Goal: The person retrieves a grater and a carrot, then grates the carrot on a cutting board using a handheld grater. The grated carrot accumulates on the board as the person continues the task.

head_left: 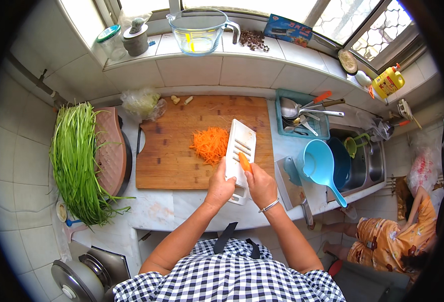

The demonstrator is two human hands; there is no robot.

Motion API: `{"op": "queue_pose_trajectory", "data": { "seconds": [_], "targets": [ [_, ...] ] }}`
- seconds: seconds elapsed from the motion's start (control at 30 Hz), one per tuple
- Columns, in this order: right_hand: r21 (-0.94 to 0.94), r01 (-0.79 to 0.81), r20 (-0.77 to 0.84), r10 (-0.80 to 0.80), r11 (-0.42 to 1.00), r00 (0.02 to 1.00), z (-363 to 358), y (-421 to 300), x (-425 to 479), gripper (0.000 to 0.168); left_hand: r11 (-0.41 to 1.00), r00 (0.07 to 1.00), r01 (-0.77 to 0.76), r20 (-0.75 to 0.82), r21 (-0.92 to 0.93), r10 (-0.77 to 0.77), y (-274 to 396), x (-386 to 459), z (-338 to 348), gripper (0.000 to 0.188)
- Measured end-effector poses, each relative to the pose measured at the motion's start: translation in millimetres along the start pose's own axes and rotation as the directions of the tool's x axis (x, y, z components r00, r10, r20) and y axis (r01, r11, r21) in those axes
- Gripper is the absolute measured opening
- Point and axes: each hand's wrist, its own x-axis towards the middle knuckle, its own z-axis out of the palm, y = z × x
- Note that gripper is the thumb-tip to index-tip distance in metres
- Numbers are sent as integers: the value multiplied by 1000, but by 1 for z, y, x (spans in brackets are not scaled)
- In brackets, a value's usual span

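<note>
My left hand (220,187) grips the lower part of a white plastic grater (241,136), which slants over the right half of a wooden cutting board (169,151). My right hand (261,185), with a bangle at the wrist, holds a piece of carrot (245,163) against the metal teeth. Beside the grater's left edge lies a heap of shredded carrot (209,145) on the board. The grater's handle end reaches past the board's near edge, over the marble counter.
Long green leafy stalks (73,162) lie at the left. A cleaver (291,185), a blue ladle (317,162), a utensil basket (322,132) and a sink (357,173) are at the right. A bagged vegetable (142,104) sits behind. A person in orange clothes (399,238) is at the lower right.
</note>
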Motion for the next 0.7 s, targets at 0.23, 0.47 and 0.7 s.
{"op": "queue_pose_trajectory", "data": {
  "seconds": [0.23, 0.47, 0.7],
  "targets": [
    [-242, 20, -26, -27, 970, 999, 11, 12, 28, 15, 998, 998, 54, 23, -41, -53, 20, -4, 9, 65],
    [-212, 149, 70, -137, 966, 988, -1, 15, 33, 13, 995, 995, 95, -24, -41, -96, 18, -7, 9, 64],
    [-274, 154, -31, -169, 949, 985, 15, 32, 59, 10, 995, 996, 86, -23, -43, -87, 39, -11, 21, 62]
  ]
}}
